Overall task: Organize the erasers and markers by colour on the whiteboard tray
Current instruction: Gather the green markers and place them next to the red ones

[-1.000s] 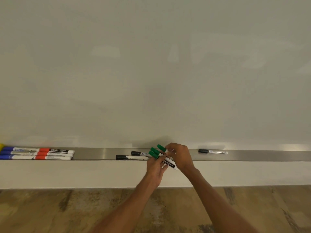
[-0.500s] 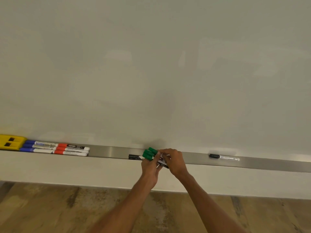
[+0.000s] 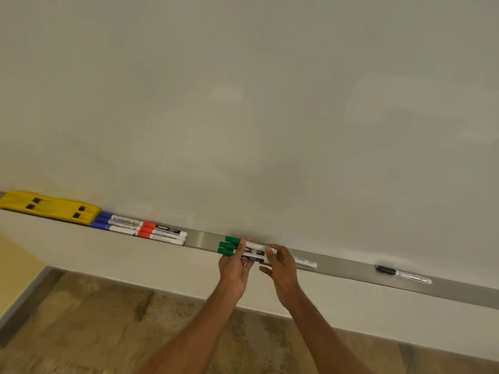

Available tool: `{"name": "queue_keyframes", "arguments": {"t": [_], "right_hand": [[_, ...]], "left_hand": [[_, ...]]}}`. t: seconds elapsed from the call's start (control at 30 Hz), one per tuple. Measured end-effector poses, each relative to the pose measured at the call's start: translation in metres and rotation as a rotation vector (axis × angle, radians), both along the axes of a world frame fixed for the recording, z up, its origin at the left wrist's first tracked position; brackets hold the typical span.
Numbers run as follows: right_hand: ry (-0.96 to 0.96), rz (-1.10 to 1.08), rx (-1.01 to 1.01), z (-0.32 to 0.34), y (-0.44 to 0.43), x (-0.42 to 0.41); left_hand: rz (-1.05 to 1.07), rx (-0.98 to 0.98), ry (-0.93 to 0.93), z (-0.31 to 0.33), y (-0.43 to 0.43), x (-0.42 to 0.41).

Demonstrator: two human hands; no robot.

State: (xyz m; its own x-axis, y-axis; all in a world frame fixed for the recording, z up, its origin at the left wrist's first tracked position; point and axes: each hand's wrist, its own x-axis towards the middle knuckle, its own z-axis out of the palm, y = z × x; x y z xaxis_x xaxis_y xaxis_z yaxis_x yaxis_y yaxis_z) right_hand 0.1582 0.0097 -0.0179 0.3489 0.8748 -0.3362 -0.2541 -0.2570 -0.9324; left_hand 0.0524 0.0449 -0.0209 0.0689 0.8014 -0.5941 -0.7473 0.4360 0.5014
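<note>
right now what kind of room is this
Probably a classroom or meeting room: a large wall-mounted whiteboard fills the view, its metal tray holds a yellow eraser and markers, and both hands grip green markers above it.

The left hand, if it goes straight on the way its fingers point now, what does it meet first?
The left hand, holding the green markers, points up toward the wall, so it would probably meet the metal tray first, then the whiteboard. Depth is unclear from this single view.
</note>
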Motion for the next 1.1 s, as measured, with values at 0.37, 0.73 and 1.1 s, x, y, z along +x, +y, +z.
{"name": "queue_keyframes", "arguments": {"t": [0.37, 0.73, 1.1], "right_hand": [[0.043, -0.046, 0.031, 0.0, 0.023, -0.047], [-0.13, -0.093, -0.002, -0.004, 0.056, -0.071], [-0.348, -0.115, -0.13, -0.014, 0.078, -0.099]], "left_hand": [[0.012, 0.035, -0.001, -0.002, 0.018, -0.047], [-0.019, 0.39, 0.784, -0.009, 0.041, -0.121], [-0.624, 0.891, 1.74, -0.029, 0.043, -0.149]]}}
